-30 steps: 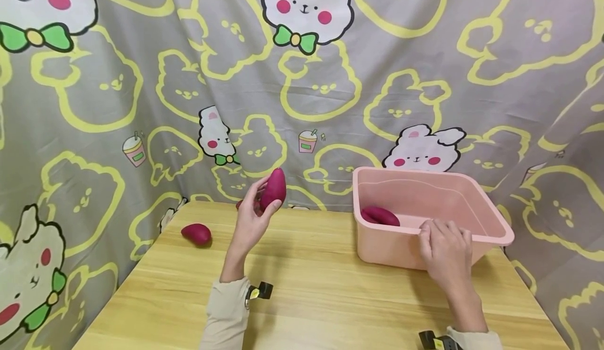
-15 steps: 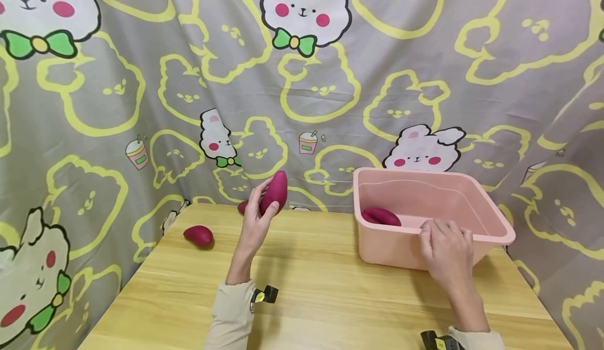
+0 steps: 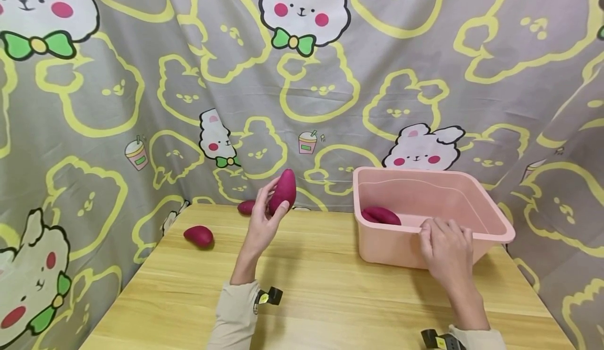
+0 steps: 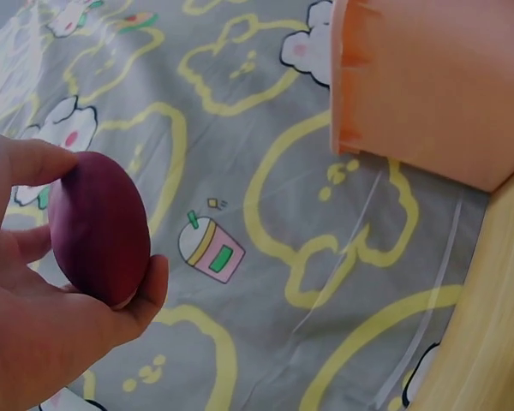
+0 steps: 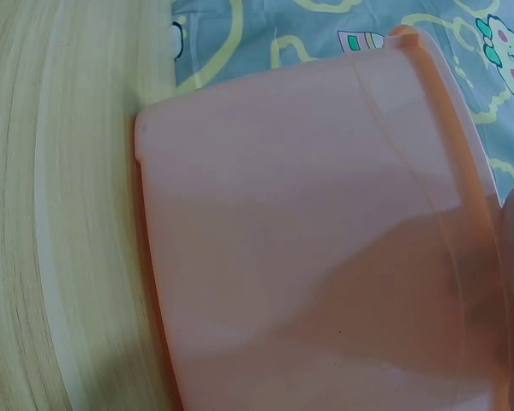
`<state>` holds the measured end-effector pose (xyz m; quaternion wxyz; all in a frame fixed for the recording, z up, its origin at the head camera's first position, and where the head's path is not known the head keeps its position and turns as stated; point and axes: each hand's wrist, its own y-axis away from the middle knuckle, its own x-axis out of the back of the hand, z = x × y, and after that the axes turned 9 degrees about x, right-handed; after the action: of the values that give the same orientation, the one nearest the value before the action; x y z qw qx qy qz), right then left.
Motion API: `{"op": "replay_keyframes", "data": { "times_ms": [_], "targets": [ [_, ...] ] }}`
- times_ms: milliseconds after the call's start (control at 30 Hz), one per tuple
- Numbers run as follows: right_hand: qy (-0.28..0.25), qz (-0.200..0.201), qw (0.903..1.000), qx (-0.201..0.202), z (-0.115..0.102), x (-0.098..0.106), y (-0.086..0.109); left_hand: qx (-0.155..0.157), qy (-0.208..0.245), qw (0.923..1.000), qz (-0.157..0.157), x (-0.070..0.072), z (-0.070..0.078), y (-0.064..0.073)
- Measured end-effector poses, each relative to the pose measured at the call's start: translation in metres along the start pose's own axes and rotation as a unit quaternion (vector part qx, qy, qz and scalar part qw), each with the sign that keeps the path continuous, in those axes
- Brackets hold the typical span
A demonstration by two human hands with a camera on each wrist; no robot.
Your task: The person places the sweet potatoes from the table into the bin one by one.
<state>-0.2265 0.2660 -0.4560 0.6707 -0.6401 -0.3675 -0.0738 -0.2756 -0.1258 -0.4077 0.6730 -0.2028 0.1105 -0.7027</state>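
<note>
My left hand grips a purple-red sweet potato, raised above the back of the table with its pointed end up. In the left wrist view the thumb and fingers pinch the sweet potato from both ends. On the right, my right hand is curled over the near rim of a pink plastic bin. Sweet potatoes lie in the bin's left corner, partly behind its front wall. The right wrist view is mostly filled by the bin's outer wall, with a bit of the hand at the edge.
One sweet potato lies at the table's left side. Another sweet potato sits by the back edge, partly hidden behind my left hand. A grey cartoon-print curtain hangs behind and beside the wooden table.
My left hand has moved a little to the right with the sweet potato, uncovering more of the one at the back edge. My right hand stays on the bin's rim.
</note>
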Motion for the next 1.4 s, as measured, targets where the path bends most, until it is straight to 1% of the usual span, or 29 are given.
{"op": "replay_keyframes", "data": {
  "times_ms": [100,200,367,633,800,833,900,1033,1067,1133,1300,1400],
  "targets": [
    [0.000,-0.001,1.0000,0.001,0.000,0.000,0.000,0.009,0.014,0.9998,-0.012,-0.002,-0.001,0.000],
    [0.001,-0.002,1.0000,0.000,0.000,0.000,0.000,0.009,0.022,0.9994,-0.025,-0.005,-0.001,0.000],
    [0.001,-0.003,1.0000,-0.001,0.000,0.000,0.000,0.006,0.015,0.9991,-0.038,-0.009,-0.002,0.002],
    [0.004,-0.004,1.0000,-0.001,0.000,0.000,0.000,-0.007,0.017,0.9987,-0.047,-0.012,-0.001,0.004],
    [0.003,-0.006,1.0000,-0.001,0.001,-0.001,0.001,-0.016,-0.001,0.9987,-0.048,-0.013,0.000,0.003],
    [0.003,-0.005,1.0000,-0.001,0.001,-0.001,0.001,-0.015,-0.007,0.9987,-0.049,-0.014,0.005,0.005],
    [0.002,-0.005,1.0000,-0.001,0.001,-0.001,0.001,-0.016,-0.022,0.9984,-0.049,-0.015,0.006,0.005],
    [0.001,-0.005,1.0000,0.000,0.000,-0.001,0.002,-0.010,-0.031,0.9981,-0.053,-0.020,0.023,0.010],
    [0.000,-0.005,1.0000,0.000,0.000,-0.001,0.002,-0.011,-0.030,0.9981,-0.053,-0.021,0.021,0.009],
    [0.000,-0.004,1.0000,0.001,0.000,-0.001,0.002,-0.010,-0.032,0.9980,-0.055,-0.023,0.024,0.009],
    [-0.001,-0.001,1.0000,0.001,0.000,-0.001,-0.001,-0.013,-0.049,0.9974,-0.052,-0.029,0.008,0.004],
    [-0.003,-0.005,1.0000,-0.003,0.000,0.000,-0.001,-0.020,-0.038,0.9976,-0.055,-0.032,0.005,0.003]
  ]
}}
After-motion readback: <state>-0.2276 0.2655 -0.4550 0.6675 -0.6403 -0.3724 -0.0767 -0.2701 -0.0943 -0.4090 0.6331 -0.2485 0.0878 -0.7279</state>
